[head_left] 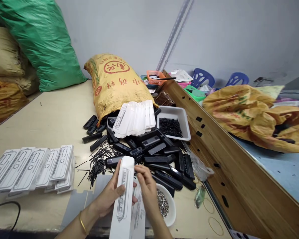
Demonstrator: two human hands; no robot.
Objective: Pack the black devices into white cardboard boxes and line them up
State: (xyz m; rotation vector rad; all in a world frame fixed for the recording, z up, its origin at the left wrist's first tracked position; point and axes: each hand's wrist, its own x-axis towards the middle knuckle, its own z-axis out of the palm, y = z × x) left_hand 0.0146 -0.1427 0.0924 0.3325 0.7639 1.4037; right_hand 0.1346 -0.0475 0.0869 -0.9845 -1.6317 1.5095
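A long white printed cardboard box (123, 196) with a line drawing of a slim device on its face is in my left hand (109, 196). The thumb lies across the box's face and the fingers wrap around its sides. My right hand (147, 187) is at the upper right edge of the box, its bent fingertips closed against the edge near the top end. Behind the box lies a pile of black long-shaped devices (155, 159). Thin black sticks (97, 166) are scattered left of the pile. A white bowl (173, 212) of small metal parts stands beside my right wrist.
Finished-looking white boxes (30, 169) lie stacked at left. A yellow woven sack (122, 86) lies behind the pile, with folded white cartons (137, 119) before it. A grey-white tray (186, 124) holds black sticks. A wooden board (214, 149) edges the table at right.
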